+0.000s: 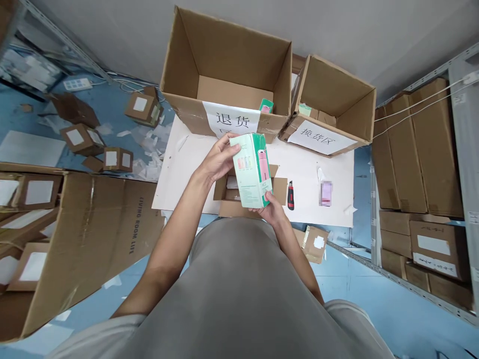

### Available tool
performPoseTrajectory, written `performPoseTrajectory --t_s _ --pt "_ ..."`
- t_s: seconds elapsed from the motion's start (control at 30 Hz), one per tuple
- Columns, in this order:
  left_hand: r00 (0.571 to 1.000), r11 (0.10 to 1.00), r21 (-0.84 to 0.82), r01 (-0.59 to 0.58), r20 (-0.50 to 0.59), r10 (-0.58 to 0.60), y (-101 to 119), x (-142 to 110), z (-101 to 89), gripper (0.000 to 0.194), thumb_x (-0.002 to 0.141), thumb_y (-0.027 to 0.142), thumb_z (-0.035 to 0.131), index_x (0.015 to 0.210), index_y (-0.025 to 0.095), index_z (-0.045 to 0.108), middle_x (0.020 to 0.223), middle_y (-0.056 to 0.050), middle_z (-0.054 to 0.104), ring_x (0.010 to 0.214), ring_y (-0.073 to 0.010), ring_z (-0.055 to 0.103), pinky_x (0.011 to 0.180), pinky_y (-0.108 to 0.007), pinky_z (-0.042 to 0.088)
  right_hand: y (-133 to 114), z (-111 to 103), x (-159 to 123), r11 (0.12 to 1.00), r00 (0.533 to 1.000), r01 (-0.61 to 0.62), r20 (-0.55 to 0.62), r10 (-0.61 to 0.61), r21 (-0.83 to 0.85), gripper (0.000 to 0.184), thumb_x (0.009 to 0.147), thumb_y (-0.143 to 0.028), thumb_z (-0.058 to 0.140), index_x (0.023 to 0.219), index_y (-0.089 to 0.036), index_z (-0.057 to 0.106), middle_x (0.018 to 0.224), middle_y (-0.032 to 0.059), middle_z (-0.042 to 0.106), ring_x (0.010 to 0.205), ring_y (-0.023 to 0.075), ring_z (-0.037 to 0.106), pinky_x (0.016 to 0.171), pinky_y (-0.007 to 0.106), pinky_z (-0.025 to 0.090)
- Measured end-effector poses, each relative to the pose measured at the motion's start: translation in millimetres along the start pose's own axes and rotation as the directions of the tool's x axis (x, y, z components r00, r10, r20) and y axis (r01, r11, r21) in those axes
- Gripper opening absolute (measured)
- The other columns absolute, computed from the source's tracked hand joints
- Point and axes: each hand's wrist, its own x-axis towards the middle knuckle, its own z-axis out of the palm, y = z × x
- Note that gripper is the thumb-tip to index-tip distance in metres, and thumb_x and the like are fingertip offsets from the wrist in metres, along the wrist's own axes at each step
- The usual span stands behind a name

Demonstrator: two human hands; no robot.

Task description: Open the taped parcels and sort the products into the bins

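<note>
I hold a pale green product box (pixel 251 170) with pink bottles printed on it, upright over a small open cardboard box (pixel 277 188) on a white table (pixel 187 164). My left hand (pixel 217 158) grips the green box at its top left, fingers wrapped round it. My right hand (pixel 272 209) clasps its bottom right corner from below. Behind it stands a large open carton (pixel 224 65) with a white paper label; another green box (pixel 266 105) peeks up inside it.
A second labelled open carton (pixel 333 107) stands at the back right. A red and black utility knife (pixel 291 195) and a blurred small pink item (pixel 326 193) lie on the table. Small boxes litter the blue floor at left. A big carton (pixel 93 234) sits at left, metal shelves with boxes at right.
</note>
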Motion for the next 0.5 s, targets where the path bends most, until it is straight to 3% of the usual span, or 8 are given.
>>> performPoseTrajectory --t_s 0.2,0.33,0.4,0.5 --pt "0.994 0.999 0.036 -0.009 -0.108 0.013 -3 0 6.5 0.07 0.079 0.081 0.097 0.119 0.029 0.07 0.119 -0.007 0.085 0.104 -0.0295 0.084 0.085 -0.041 0.068 -6 -2 2 0.998 0.999 -0.003 0.044 0.006 -0.055 0.086 0.079 -0.096 0.085 0.128 -0.027 0.073 0.106 0.0087 0.089 0.086 0.0287 0.085 0.062 0.037 0.071" --pt "0.975 0.992 0.115 -0.047 -0.211 0.07 0 1 4.1 0.065 0.08 0.077 0.098 0.118 0.029 0.075 0.13 -0.009 0.084 0.12 -0.0305 0.081 0.094 -0.041 0.067 -25 -2 -5 0.964 0.987 0.11 -0.091 -0.135 -0.242 0.093 0.09 -0.086 0.084 0.163 -0.033 0.063 0.141 0.0092 0.082 0.111 0.0283 0.082 0.079 0.039 0.076" --pt "0.958 0.984 0.166 -0.066 -0.265 0.109 0 2 3.2 0.061 0.083 0.074 0.097 0.118 0.028 0.077 0.133 -0.01 0.084 0.126 -0.0305 0.078 0.097 -0.041 0.067 -32 3 -11 0.894 0.954 0.161 -0.166 -0.249 -0.419 0.101 0.094 -0.081 0.084 0.179 -0.037 0.05 0.159 0.0106 0.073 0.121 0.0299 0.079 0.087 0.041 0.077" --pt "0.937 0.972 0.226 -0.066 -0.321 0.138 -3 4 7.0 0.06 0.086 0.073 0.095 0.119 0.027 0.079 0.134 -0.01 0.083 0.129 -0.0317 0.076 0.096 -0.041 0.067 -31 14 -12 0.711 0.909 0.167 -0.173 -0.38 -0.683 0.119 0.084 -0.072 0.098 0.185 -0.039 0.044 0.176 0.014 0.056 0.139 0.0394 0.07 0.098 0.049 0.075"
